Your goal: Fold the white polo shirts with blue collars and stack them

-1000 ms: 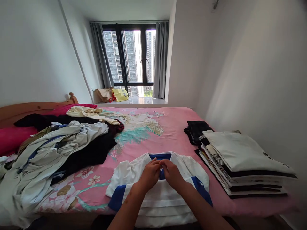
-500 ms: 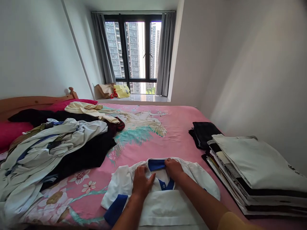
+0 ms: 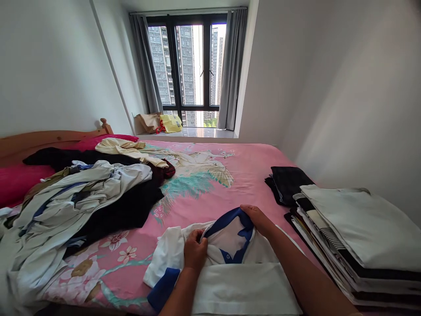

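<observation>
A white polo shirt with a blue collar and blue cuffs lies at the near edge of the bed, its lower part folded up over the front. My left hand pinches the left side of the collar, fingers curled round the cloth. On the other side, my right hand grips the collar's right top corner between thumb and fingers. Between both hands the collar is spread and lifted a little, with the buttoned neck opening below it. One blue cuff lies out by my left forearm.
A tall stack of folded clothes stands on the right, with folded black garments just behind it. Loose crumpled clothes cover the bed's left side. A pink flowered sheet spreads between them. Bags rest on the windowsill.
Both hands have taken hold of the collar and raised it, pulling it open; more blue shows now. My right hand has moved right and up. The view has shifted slightly left.
</observation>
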Motion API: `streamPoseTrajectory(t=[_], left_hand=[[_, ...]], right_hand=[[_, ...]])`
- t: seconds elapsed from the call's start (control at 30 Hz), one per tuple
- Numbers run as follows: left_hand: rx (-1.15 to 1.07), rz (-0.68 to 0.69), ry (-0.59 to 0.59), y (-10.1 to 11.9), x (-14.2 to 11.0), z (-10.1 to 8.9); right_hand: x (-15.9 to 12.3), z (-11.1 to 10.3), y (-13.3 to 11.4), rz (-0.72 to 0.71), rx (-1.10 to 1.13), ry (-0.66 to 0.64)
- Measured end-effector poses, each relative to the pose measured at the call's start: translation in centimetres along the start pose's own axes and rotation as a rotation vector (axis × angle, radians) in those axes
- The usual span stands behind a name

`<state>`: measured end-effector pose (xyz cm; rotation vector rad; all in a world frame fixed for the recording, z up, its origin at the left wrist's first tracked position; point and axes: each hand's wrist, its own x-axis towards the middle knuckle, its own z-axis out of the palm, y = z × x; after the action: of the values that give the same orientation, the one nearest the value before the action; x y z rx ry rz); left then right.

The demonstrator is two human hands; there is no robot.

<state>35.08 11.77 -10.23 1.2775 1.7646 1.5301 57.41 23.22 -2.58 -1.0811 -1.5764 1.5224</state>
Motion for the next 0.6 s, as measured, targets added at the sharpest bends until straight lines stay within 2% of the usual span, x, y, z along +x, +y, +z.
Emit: streamPoseTrajectory(t=[0.1, 0.23, 0.37, 0.4, 0.47, 0.53, 0.6], left_hand=[[-0.267, -0.151, -0.042, -0.2, 0.2, -0.2], [-0.387, -0.189, -0.043, -0.4, 0.6, -0.2], [-0.47, -0.206, -0.03, -0.7, 0.7, -0.3], [-0.489, -0.209, -0.03, -0.7, 0.7, -0.3], [-0.547, -0.222, -0.038, -0.6, 0.7, -0.5], [-0.623, -0.255, -0.057, -0.3, 0.7, -0.7], [-0.688, -0.302, -0.084, 0.0, 0.6, -0.9]], right_hand=[[0.8, -0.9, -0.1, -0.054, -0.055, 0.084], [1.7, -1.5, 0.0, -0.127, -0.212, 0.2], [1.2, 0.7, -0.9, -0.22, -0.4, 0.337], [0.8, 1.7, -1.1, -0.257, -0.47, 0.333], [-0.1, 4.1, -1.1, -0.27, -0.601, 0.235], [-0.8, 6.5, -0.4, -0.163, -0.626, 0.087], [-1.2, 8.5, 0.9, -0.036, -0.52, 0.014]])
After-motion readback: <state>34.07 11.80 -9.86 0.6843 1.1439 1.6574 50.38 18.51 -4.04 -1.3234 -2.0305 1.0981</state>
